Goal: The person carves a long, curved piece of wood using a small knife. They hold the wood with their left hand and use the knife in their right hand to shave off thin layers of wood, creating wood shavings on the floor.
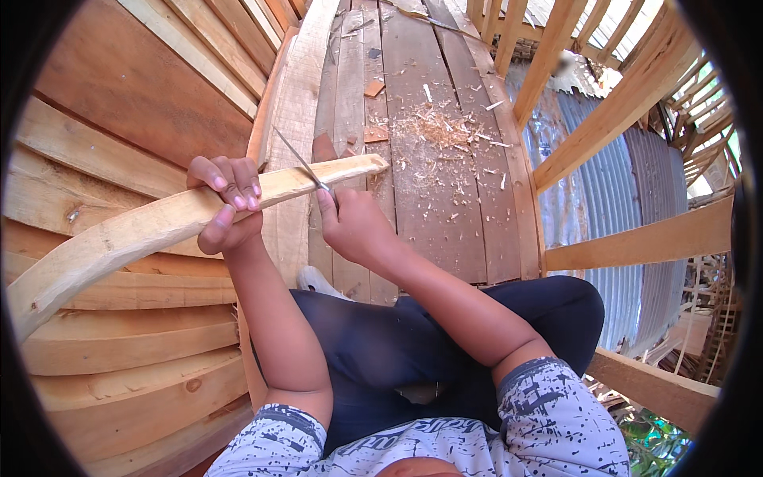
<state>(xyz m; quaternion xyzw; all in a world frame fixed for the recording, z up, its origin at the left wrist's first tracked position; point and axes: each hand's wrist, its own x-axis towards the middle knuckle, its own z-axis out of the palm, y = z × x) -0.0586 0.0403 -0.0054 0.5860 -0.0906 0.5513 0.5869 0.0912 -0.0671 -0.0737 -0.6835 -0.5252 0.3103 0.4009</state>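
Both hands on curved stick (159,226) — knife (306,167) atop

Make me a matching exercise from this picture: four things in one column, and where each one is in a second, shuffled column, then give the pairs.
Things:
1. left hand
2. right hand
3. wood shavings
4. corrugated metal sheet

Places:
A. scattered on the plank floor ahead of the person
B. gripping a thin knife whose blade lies against the stick
C. below the plank floor, on the person's right
D. wrapped around the long pale wooden stick, partway along it

Pairs: 1-D, 2-B, 3-A, 4-C
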